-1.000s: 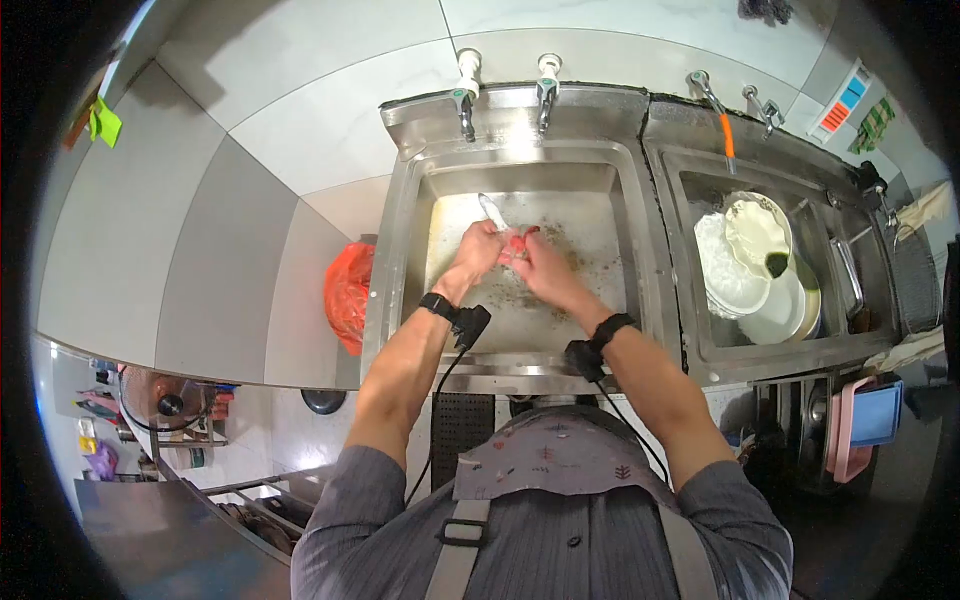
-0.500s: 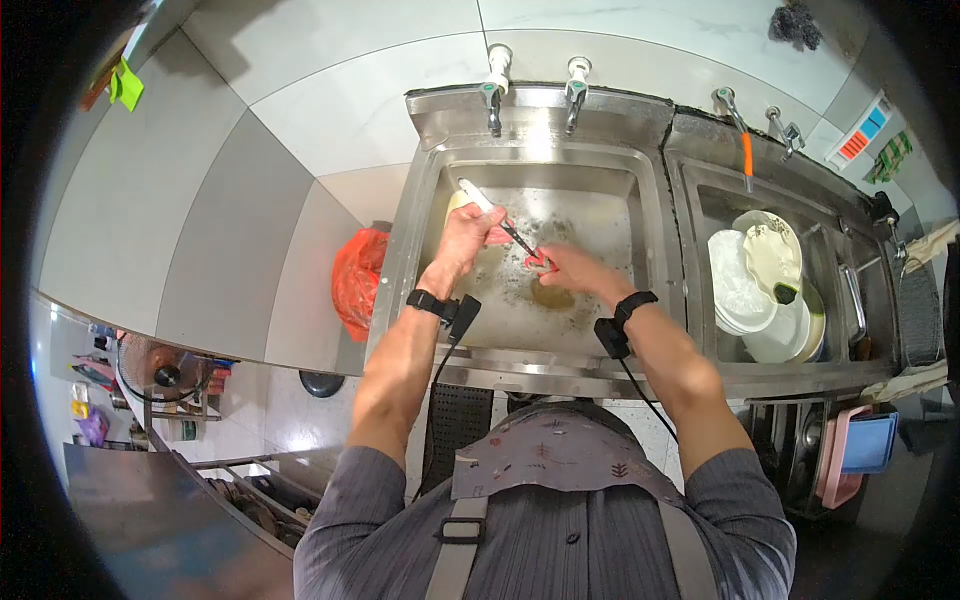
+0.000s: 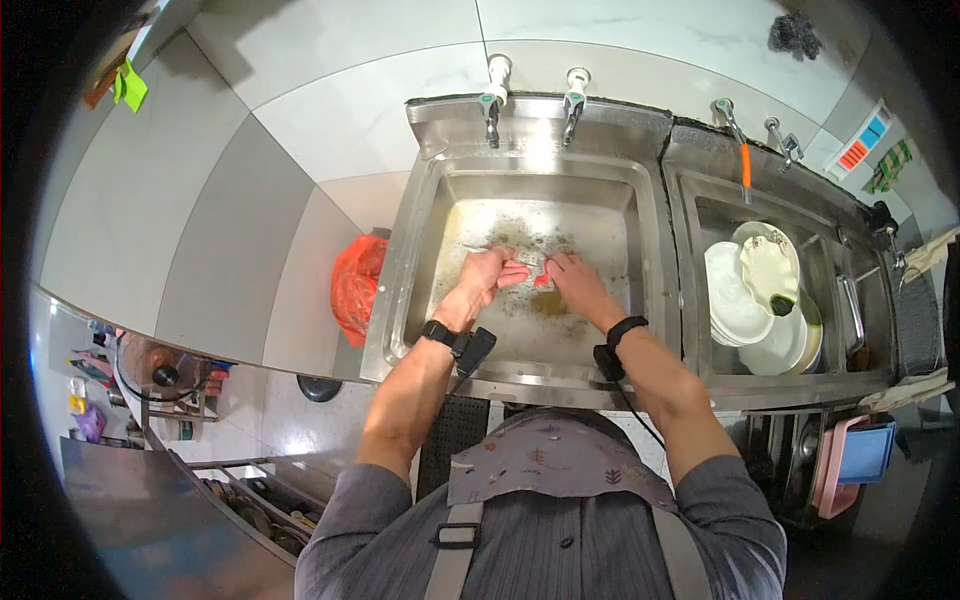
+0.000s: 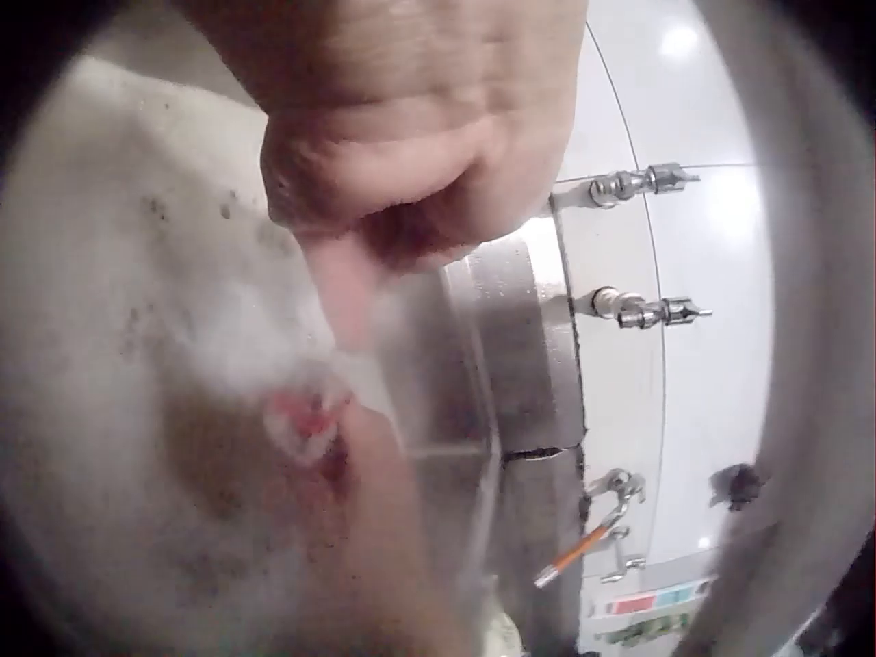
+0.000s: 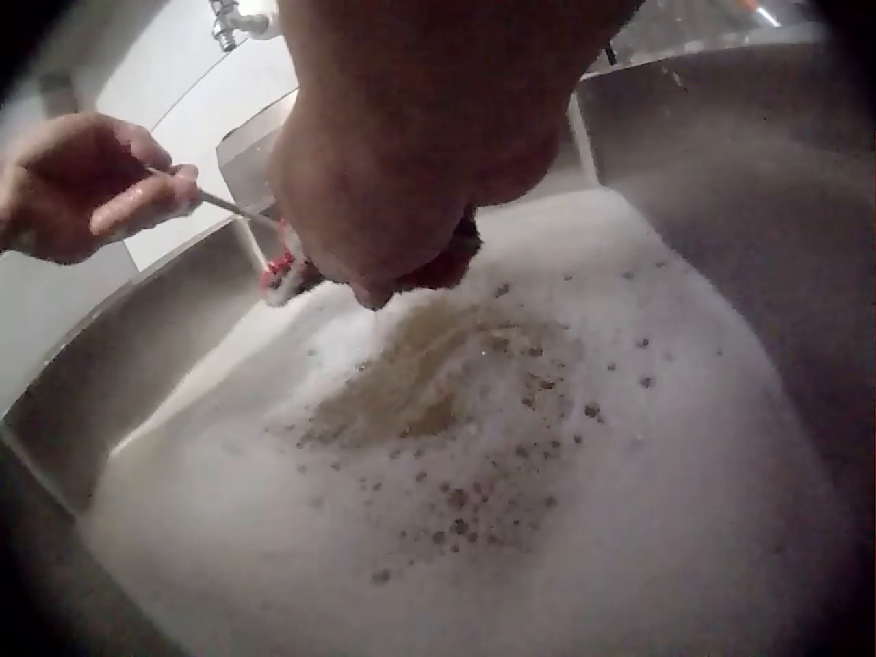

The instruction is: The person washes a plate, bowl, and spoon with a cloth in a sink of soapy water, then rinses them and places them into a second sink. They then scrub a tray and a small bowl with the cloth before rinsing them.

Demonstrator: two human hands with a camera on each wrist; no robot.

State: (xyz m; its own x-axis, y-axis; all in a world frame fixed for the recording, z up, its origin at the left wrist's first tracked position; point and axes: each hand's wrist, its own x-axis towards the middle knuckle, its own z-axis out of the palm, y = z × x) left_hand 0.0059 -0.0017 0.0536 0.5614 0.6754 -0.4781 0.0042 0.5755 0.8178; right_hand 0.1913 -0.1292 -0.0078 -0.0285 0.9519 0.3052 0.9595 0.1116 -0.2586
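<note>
Both hands are over a steel sink [image 3: 642,250] of foamy water with dark specks. My left hand [image 3: 484,275] holds a slim utensil, its thin shaft [image 5: 236,208] running across toward the right hand in the right wrist view. Its kind cannot be told, as fingers and foam cover much of it. My right hand [image 3: 578,285] pinches a small red-and-white scrubbing cloth [image 5: 284,278] around the utensil's other end. In the left wrist view the cloth [image 4: 304,418] is blurred, close over the suds.
Two taps [image 3: 491,115] stand behind this sink. The adjoining sink on the right holds white plates [image 3: 735,290] and a scalloped cream dish [image 3: 768,270], under a tap with an orange hose [image 3: 745,170]. A red plastic bag [image 3: 357,290] hangs at the left side.
The utensil, earlier slanting up and left with its pale end raised, now lies nearly level between the hands. The left hand has come lower and nearer the right one, which keeps the red cloth.
</note>
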